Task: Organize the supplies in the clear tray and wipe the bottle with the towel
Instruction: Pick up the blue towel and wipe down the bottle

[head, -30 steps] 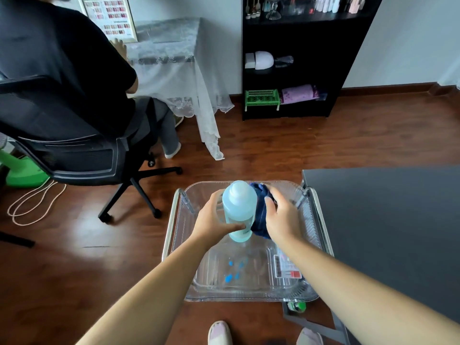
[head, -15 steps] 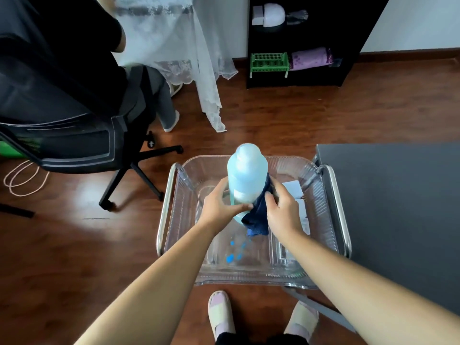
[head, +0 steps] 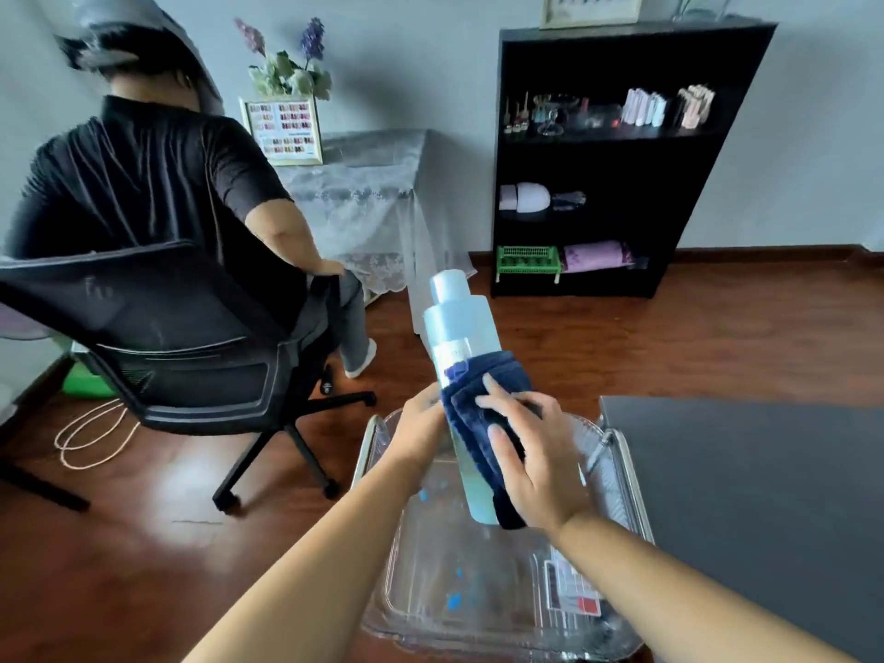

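Bottle [head: 458, 337] — held upright above the tray [head: 622, 476]; our left hand [head: 421, 425] gripped its far side, steadying it. Towel [head: 483, 413] — our right hand [head: 535, 452], fingers spread, pressed it against the bottle's body for wiping.

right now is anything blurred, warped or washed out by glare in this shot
Head view: wide-angle bending tilts the black bookshelf and curves the walls; the seated person's head is smeared by motion; soft window glare sits on the wood floor; the bottle, towel and both hands stay fairly sharp.
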### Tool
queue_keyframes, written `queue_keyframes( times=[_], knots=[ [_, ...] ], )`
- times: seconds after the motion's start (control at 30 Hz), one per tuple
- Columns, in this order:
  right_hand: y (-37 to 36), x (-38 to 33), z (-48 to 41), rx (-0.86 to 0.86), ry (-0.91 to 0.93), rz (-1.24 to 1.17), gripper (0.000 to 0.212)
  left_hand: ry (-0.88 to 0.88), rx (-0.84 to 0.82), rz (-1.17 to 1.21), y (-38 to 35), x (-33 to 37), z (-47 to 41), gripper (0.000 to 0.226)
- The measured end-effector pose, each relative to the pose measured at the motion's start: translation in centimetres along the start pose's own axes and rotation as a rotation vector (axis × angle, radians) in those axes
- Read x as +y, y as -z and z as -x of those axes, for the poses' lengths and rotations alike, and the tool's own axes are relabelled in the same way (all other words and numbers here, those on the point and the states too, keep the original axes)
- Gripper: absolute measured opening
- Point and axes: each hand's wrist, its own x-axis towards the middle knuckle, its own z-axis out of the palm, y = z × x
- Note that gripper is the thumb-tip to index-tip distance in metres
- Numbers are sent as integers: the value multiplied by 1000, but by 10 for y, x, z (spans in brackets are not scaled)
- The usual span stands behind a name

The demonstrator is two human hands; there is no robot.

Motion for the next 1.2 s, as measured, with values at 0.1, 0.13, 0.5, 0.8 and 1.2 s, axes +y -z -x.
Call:
queue_keyframes(
  times=[0.1, 0.13, 0.5, 0.8, 1.2],
  knots=[
    [3, 1, -6, -71, 119, 44, 34, 70, -51, 50, 4, 11, 5, 30],
    [3, 1, -9, -111, 120, 13, 34, 80, -69, 70, 7, 14, 7, 34],
    [2, -27, -89, -329, -113, -313, 55, 43, -128, 133, 12, 23, 21, 54],
    [-6, -19, 4, -286, -118, -383, 68, 124, -126, 178, 14, 34, 14, 54],
    [13, -25, -81, -215, -277, -570, 66, -113, -158, 356, -11, 48, 22, 39]
  ],
)
